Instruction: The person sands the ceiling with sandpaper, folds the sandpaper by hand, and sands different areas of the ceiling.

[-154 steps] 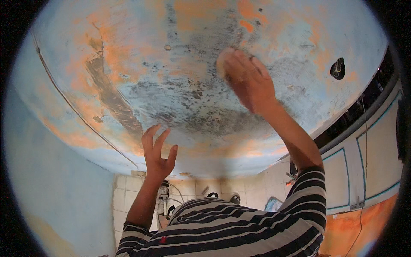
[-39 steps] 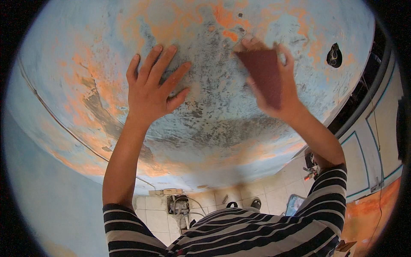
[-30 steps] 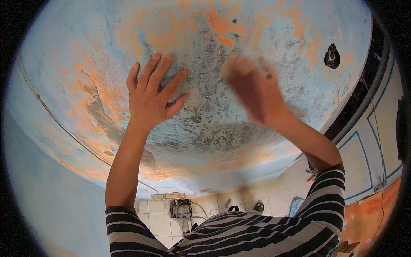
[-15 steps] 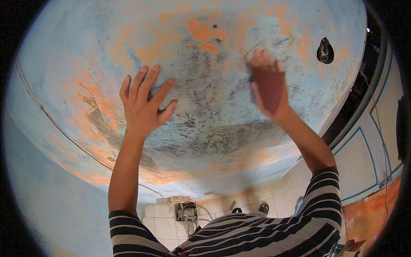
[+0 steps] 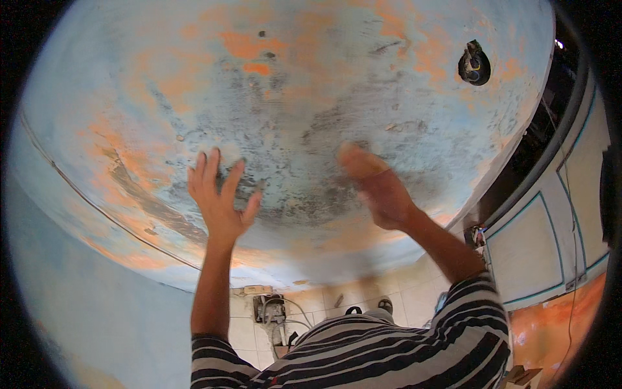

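Note:
A wall (image 5: 304, 123) of worn pale-blue paint, with orange patches and dark, rough stains, fills the area before me. My left hand (image 5: 220, 198) is at its lower part, fingers spread, holding nothing. To the right, my right hand (image 5: 376, 194) is on the dark-stained area, smeared by motion. A reddish-brown sheet of sandpaper (image 5: 392, 188) is wrapped around that hand and lies over its back. The fingertips of this hand and the contact with the wall are blurred.
A hole with wires (image 5: 475, 65) opens in the wall at upper right. A thin cable (image 5: 84, 188) runs down the left side. Below, a grey device with hoses (image 5: 270, 310) stands on the tiled floor (image 5: 330, 298). Pale panels with teal lines (image 5: 528, 249) are at right.
Both hands have moved lower on the wall, the right one also leftward with the sandpaper. The view has shifted, so the wall marks and the hole appear farther left and higher.

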The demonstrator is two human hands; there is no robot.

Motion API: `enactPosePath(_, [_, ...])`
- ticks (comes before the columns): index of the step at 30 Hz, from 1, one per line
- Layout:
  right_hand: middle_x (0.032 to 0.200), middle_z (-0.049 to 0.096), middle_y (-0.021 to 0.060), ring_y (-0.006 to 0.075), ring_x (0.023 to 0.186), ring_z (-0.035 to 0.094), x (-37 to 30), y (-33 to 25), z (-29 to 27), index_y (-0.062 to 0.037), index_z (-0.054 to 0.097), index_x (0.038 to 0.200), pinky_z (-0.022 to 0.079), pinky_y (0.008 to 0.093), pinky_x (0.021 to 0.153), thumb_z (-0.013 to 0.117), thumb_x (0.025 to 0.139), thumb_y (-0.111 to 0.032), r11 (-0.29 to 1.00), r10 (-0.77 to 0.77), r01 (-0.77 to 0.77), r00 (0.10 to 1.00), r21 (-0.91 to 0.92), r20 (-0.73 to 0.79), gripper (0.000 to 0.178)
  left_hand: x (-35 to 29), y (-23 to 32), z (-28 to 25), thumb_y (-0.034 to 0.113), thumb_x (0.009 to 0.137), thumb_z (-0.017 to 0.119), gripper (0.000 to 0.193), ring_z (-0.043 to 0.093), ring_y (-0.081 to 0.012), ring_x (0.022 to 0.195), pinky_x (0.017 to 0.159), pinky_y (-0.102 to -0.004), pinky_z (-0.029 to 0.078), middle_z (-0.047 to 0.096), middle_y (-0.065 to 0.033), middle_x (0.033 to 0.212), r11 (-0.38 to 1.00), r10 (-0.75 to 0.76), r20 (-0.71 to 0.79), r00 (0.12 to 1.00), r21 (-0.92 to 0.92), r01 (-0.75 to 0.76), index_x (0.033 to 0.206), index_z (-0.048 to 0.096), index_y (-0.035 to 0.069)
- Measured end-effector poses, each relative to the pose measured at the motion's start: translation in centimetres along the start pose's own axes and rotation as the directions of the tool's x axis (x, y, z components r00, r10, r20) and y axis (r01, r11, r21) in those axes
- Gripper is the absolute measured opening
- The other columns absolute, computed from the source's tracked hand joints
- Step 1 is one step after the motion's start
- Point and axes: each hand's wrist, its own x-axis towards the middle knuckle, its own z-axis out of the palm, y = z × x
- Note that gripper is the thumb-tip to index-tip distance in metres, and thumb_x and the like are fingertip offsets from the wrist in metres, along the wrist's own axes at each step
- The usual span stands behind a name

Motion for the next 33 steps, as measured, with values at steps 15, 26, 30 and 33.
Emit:
enactPosePath(15, [0.134, 0.053, 0.0143, 0.0274, 0.125, 0.050, -16.1, 10.3, -6.1, 0.0025, 0.042, 0.139, 0.034, 0.0399, 0.109, 0.050, 0.099, -0.021, 0.282, 0.928, -0.123, 0.288, 0.951, -0.238, 0.047, -1.3, 24.2, 8.7, 0.032, 0.087, 0.065, 0.050, 0.026, -0.0441, 0.140, 0.110, -0.0599, 0.023, 0.032, -0.0238, 0.150, 0.870, -0.371, 0.122, 0.920, -0.302, 0.391, 0.127, 0.056, 0.003])
enactPosePath(26, [0.152, 0.033, 0.0174, 0.0364, 0.142, 0.027, -13.5, 19.6, -8.0, -0.0034, 0.035, 0.146, 0.019, 0.0494, 0.115, 0.043, 0.093, -0.016, 0.811, 0.522, -0.492, 0.853, -0.317, 0.012, 0.055, 0.0, 31.1, 12.5, 0.029, 0.089, 0.064, 0.060, 0.023, -0.0414, 0.143, 0.112, -0.0590, 0.022, 0.027, -0.0221, 0.153, 0.831, -0.493, 0.130, 0.860, -0.222, 0.510, 0.140, 0.044, 0.005])
enactPosePath(30, [0.144, 0.043, 0.0138, 0.0360, 0.134, 0.037, -12.7, 20.4, -7.3, -0.0109, 0.049, 0.135, 0.029, 0.0527, 0.108, 0.052, 0.083, -0.005, 0.887, 0.408, -0.461, 0.800, -0.017, -0.441, 0.053, 0.5, 31.2, 13.2, 0.028, 0.087, 0.067, 0.063, 0.020, -0.0440, 0.143, 0.110, -0.0611, 0.022, 0.022, -0.0236, 0.154, 0.805, -0.534, 0.139, 0.834, -0.219, 0.551, 0.140, 0.043, 0.006])
enactPosePath(33, [0.141, 0.045, 0.0153, 0.0343, 0.131, 0.039, -12.7, 20.7, -7.1, -0.0086, 0.047, 0.135, 0.034, 0.0515, 0.103, 0.054, 0.080, -0.003, 0.981, 0.058, -0.099, 0.972, -0.168, -0.228, 0.055, 0.7, 31.3, 13.6, 0.029, 0.088, 0.067, 0.068, 0.019, -0.0426, 0.144, 0.112, -0.0590, 0.021, 0.019, -0.0236, 0.156, 0.799, -0.552, 0.123, 0.824, -0.203, 0.566, 0.144, 0.037, 0.006])
